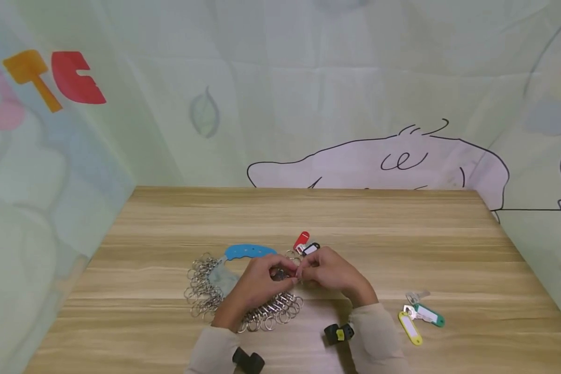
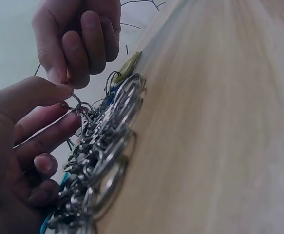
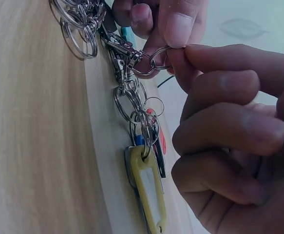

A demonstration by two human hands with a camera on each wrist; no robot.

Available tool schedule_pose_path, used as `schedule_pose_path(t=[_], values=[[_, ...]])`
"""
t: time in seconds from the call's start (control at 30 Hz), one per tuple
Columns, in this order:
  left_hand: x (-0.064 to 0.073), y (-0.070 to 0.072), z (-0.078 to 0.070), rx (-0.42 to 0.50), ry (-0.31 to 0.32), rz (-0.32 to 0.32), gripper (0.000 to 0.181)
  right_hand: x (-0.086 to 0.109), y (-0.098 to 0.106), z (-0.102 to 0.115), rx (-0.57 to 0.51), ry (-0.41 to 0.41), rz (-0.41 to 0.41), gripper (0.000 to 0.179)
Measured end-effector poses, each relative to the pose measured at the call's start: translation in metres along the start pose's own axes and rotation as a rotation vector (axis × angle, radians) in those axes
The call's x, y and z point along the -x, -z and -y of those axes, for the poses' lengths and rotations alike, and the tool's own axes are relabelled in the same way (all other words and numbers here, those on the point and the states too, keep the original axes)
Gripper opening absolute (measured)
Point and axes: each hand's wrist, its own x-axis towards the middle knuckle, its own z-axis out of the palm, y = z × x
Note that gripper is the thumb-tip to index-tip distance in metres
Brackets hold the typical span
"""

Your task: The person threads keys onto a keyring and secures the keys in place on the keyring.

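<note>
A metal key ring (image 3: 160, 57), linked to a swivel clasp (image 3: 124, 48), sits between the two hands. My left hand (image 1: 262, 278) pinches it between thumb and fingers. From the other side, my right hand (image 1: 332, 270) pinches its edge, the fingertips of both hands meeting there. Its other fingers are curled in the right wrist view. Under the left hand lies a fan-shaped holder with a blue handle (image 1: 250, 251) and a greyish plate (image 1: 221, 280), lined with many clasps and rings (image 1: 271, 314). The left hand hides part of it.
Beyond the hands lie a red key tag (image 1: 301, 240) and a black key tag (image 1: 311, 249). Right of the right arm are a yellow key tag (image 1: 410, 328) and a green key tag (image 1: 428, 315) with keys. Another yellow tag (image 3: 149, 190) shows beside the rings in the right wrist view.
</note>
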Motion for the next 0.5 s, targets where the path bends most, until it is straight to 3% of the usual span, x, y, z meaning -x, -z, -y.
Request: schedule_pose_path(t=[0.33, 0.5], values=[[0.0015, 0.0, 0.0059, 0.129, 0.001, 0.011, 0.019, 0.0, 0.0011, -0.0014, 0.011, 0.015, 0.01, 0.013], [0.0026, -0.0016, 0.0025, 0.132, 0.006, -0.004, 0.019, 0.0002, 0.0012, -0.0017, 0.013, 0.023, 0.009, 0.014]])
